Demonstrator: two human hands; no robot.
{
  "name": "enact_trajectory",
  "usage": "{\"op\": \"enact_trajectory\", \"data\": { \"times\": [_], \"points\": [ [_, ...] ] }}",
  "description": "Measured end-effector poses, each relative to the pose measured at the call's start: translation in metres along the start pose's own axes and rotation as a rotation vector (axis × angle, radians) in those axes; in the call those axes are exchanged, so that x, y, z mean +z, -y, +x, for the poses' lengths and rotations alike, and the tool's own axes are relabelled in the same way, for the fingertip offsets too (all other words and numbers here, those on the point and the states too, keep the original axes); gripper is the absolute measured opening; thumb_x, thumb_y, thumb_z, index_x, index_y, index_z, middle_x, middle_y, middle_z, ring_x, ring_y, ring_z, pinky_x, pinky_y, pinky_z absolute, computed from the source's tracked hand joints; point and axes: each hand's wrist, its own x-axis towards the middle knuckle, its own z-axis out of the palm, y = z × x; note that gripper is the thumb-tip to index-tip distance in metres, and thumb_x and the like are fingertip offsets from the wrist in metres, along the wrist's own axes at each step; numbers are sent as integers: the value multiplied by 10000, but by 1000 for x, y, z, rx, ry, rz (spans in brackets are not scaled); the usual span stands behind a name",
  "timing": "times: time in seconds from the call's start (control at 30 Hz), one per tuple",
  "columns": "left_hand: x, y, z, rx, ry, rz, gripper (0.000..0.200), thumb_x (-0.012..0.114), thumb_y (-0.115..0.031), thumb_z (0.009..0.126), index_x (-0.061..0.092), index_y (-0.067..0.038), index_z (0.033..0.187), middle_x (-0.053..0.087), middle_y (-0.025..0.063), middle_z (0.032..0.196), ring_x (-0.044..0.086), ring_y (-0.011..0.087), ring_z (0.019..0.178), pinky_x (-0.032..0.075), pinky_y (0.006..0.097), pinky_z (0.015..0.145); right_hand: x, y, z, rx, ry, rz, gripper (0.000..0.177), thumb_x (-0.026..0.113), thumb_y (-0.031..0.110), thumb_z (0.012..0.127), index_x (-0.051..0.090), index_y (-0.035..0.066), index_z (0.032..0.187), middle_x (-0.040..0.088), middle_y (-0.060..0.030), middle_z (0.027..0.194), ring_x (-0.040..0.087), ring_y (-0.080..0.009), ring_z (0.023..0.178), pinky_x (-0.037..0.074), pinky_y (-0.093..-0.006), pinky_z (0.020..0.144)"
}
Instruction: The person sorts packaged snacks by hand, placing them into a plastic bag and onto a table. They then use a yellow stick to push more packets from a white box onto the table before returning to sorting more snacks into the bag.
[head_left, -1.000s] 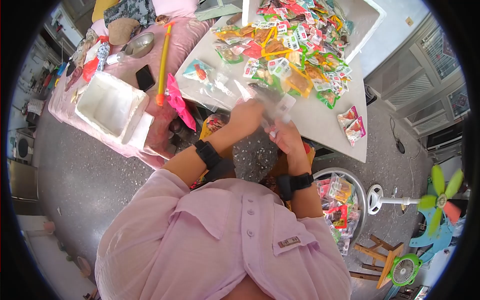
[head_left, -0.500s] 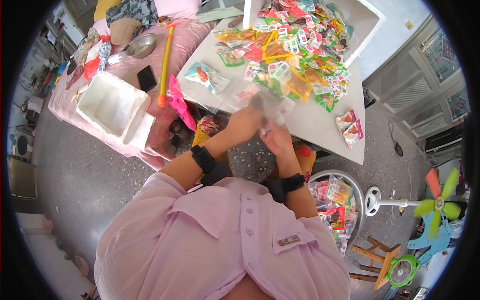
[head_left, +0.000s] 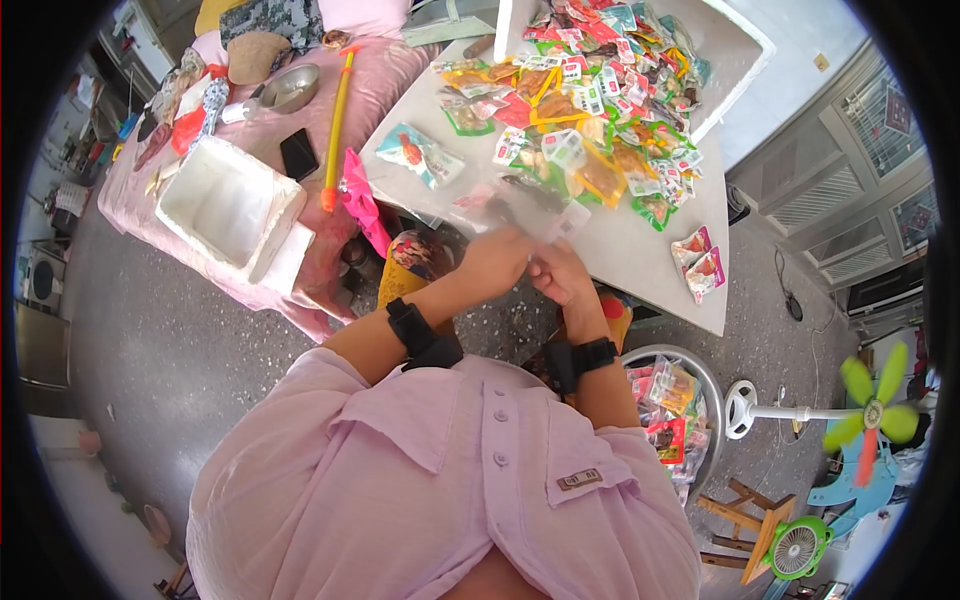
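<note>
A clear plastic bag [head_left: 540, 212] lies at the near edge of the white table, with a few small packets showing blurrily through it. My left hand [head_left: 495, 262] is closed on the bag's near end, knuckles up. Close beside it, my right hand [head_left: 560, 272] has its fingers curled in a pinch on the same end of the bag. Beyond them spreads a heap of colourful snack packets [head_left: 600, 90]. To the left lies a filled clear bag [head_left: 420, 157] with a blue and red print, apart from both hands.
A white foam box [head_left: 742, 62] lies tipped at the table's back, packets spilling out. Two pink packets [head_left: 698, 263] sit near the right edge. A metal basin [head_left: 712, 400] of packets stands on the floor. Left, a bed holds another foam box [head_left: 225, 205] and a phone [head_left: 298, 154].
My left hand has drawn back from over the bag towards my body, next to my right hand. The bag's near end has come along; the packets inside look more spread out.
</note>
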Motion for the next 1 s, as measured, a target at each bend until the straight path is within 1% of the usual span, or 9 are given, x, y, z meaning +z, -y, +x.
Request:
{"op": "enact_trajectory", "data": {
  "times": [0.1,0.2,0.3,0.4,0.5,0.7,0.8,0.9,1.0],
  "points": [
    [0,0,-1,-11,9,-1,131,484,-112,692,505,-84,818,491,109,737,505,298,681,411,378,566,6,-1,6,-72,-37,-245,119,483,48,733,463,60,850,508,-43,670,480,-116,466,352,-186,344],
    [8,5,-5,-47,17,-45,142,482,-118,701,508,-79,835,499,116,748,507,303,699,413,378,581,11,-16,24,-229,-158,40,134,461,39,733,457,54,866,511,-46,696,507,-149,527,410,-234,414],
    [13,13,-8,-102,8,-63,137,474,-118,710,508,-72,835,508,126,759,507,309,719,414,380,595,15,-12,19,-103,-138,-213,133,441,37,725,468,36,855,517,-61,702,530,-159,616,436,-280,486],
    [14,17,-10,-140,-7,-65,125,466,-114,717,508,-60,821,511,135,763,505,316,730,411,381,609,7,11,11,-76,-260,-1166,116,462,63,714,479,12,817,528,-98,725,542,-196,683,437,-310,539],
    [18,22,-9,-166,-11,-79,115,461,-109,717,506,-49,805,509,142,762,501,322,733,408,380,616,-8,25,11,-650,-571,-1435,112,485,87,698,483,3,772,531,-134,753,537,-250,720,428,-349,602],
    [29,25,-8,-170,-35,-148,104,454,-102,714,495,-39,786,499,157,759,492,334,736,401,381,621,3,49,39,-875,-482,-1766,173,525,118,660,497,25,804,538,-137,828,508,-303,819,418,-393,675],
    [34,25,-10,-178,-42,-188,106,451,-101,713,495,-39,786,496,160,758,487,336,741,398,382,631,7,48,67,-570,-410,-1958,223,503,161,679,515,46,870,537,-159,884,512,-300,842,419,-382,696],
    [38,27,-11,-170,-32,-199,110,444,-111,704,486,-52,787,488,153,764,477,336,740,389,400,632,18,42,74,-353,-517,-1973,216,486,172,705,512,48,880,538,-174,881,510,-304,866,423,-388,686],
    [40,28,-13,-176,-40,-218,115,441,-122,701,478,-55,787,485,151,768,472,338,741,385,411,631,10,43,84,-283,-524,-1937,232,488,187,717,503,40,894,544,-186,864,517,-320,861,420,-403,687]
  ]
}}
